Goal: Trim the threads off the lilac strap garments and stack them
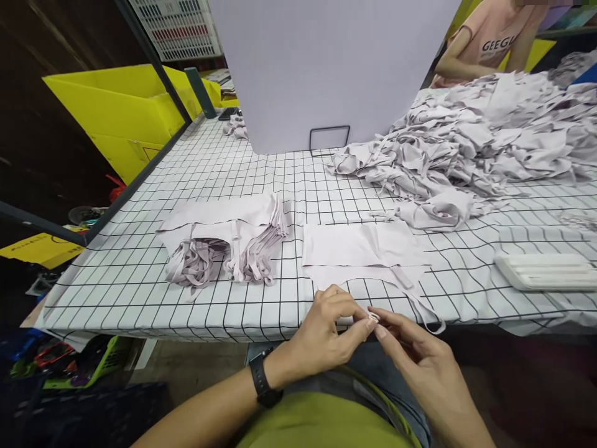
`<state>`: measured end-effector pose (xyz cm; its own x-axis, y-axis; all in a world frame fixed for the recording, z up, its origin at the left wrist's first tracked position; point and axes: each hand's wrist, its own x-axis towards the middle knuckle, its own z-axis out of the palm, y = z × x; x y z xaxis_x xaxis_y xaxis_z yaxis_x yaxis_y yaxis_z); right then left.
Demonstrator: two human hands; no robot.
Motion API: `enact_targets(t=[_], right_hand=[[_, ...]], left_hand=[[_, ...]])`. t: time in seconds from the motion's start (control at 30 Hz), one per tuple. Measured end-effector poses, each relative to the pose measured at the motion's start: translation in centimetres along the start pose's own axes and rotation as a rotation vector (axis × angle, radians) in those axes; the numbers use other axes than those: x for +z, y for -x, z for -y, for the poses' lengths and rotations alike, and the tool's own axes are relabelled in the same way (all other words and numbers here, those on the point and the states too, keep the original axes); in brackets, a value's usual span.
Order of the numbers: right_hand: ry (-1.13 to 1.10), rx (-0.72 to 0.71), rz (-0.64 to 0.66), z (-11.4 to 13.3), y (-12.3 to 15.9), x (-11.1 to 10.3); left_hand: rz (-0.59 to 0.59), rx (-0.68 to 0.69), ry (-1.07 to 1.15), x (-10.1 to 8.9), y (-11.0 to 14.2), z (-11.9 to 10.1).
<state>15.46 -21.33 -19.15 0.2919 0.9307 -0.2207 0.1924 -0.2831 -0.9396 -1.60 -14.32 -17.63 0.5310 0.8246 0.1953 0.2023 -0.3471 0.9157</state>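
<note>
At the table's front edge, my left hand [333, 326] pinches a small pale loop [373, 318] between thumb and forefinger. The fingertips of my right hand [415, 348] close on the same loop from the other side. Whether it is a strap end or a separate ring is too small to tell. Just beyond my hands a pale lilac strapped garment [359, 246] lies flat, one strap [422, 305] trailing towards the table edge on the right. Left of it sits a neat stack of similar garments [224, 218], their straps bunched at the near side.
A large heap of loose pale garments [466, 143] covers the back right. A white slotted tray [550, 272] lies at the right. A pale upright panel [336, 68] stands behind the checked table [186, 174]. A co-worker [489, 43] is beyond the heap. Yellow bins [121, 112] stand left.
</note>
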Motion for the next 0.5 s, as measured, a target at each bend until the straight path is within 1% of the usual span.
enact_targets(t=[0.03,0.1,0.2,0.27,0.33,0.4,0.5], right_hand=[[-0.009,-0.018,0.002,0.0,0.0,0.0],[-0.058,-0.001,0.03,0.2,-0.3,0.0],[-0.171,0.1,0.059,0.3,-1.0,0.1],[-0.25,0.179,0.062,0.3,-1.3,0.3],[-0.3,0.23,0.058,0.3,-1.4,0.7],[-0.305,0.242,0.047,0.4,-1.5,1.0],[-0.294,0.223,0.039,0.5,-1.7,1.3]], left_hand=[[0.004,-0.026,0.004,0.0,-0.1,0.0],[-0.006,-0.056,0.01,0.1,-0.2,0.2],[-0.046,-0.06,0.008,0.3,-0.3,0.5],[-0.066,-0.043,-0.004,0.3,-0.3,0.7],[-0.074,-0.024,-0.036,0.4,-0.3,0.9],[-0.074,-0.007,-0.102,0.4,-0.3,0.9],[-0.056,-0.002,-0.205,0.2,-0.4,0.6]])
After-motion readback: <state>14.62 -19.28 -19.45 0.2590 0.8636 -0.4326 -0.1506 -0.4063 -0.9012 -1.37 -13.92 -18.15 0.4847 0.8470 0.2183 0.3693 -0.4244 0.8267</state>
